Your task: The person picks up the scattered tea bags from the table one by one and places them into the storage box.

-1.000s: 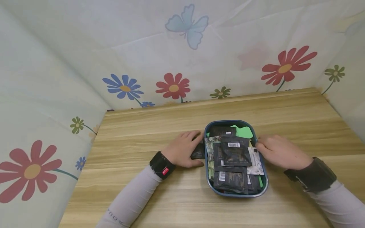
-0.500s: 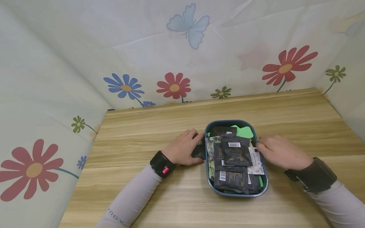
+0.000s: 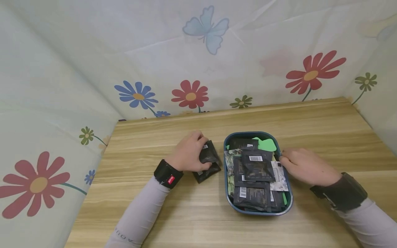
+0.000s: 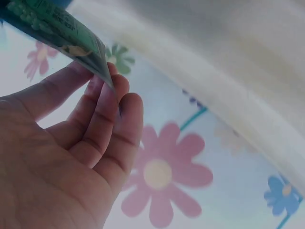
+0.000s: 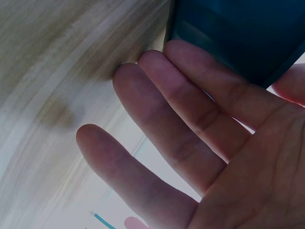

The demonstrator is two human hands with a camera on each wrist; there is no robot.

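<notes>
My left hand (image 3: 190, 153) holds a small black sachet (image 3: 209, 151) just left of the blue rectangular tin (image 3: 227, 203) in the head view. Beneath it another black sachet (image 3: 207, 173) lies on the table. The left wrist view has the fingertips curled against a green printed packet (image 4: 71, 40), perhaps the sachet's other face. At the tin's right wall, my right hand (image 3: 308, 167) pinches the rim between thumb and index finger. From the right wrist view, the other fingers (image 5: 143, 95) extend loosely beside the tin's dark blue side. Several black sachets (image 3: 255, 167) fill the tin.
Green card pieces (image 3: 266, 144) and a light printed packet (image 3: 279, 175) are also in the tin. The wooden table (image 3: 149, 144) meets a flower-print curtain (image 3: 149, 41) at the back and sides.
My left hand has moved left from the tin's side, drawing the black sachets away from the wall; a lower sachet now shows. My right hand and the tin have hardly moved.
</notes>
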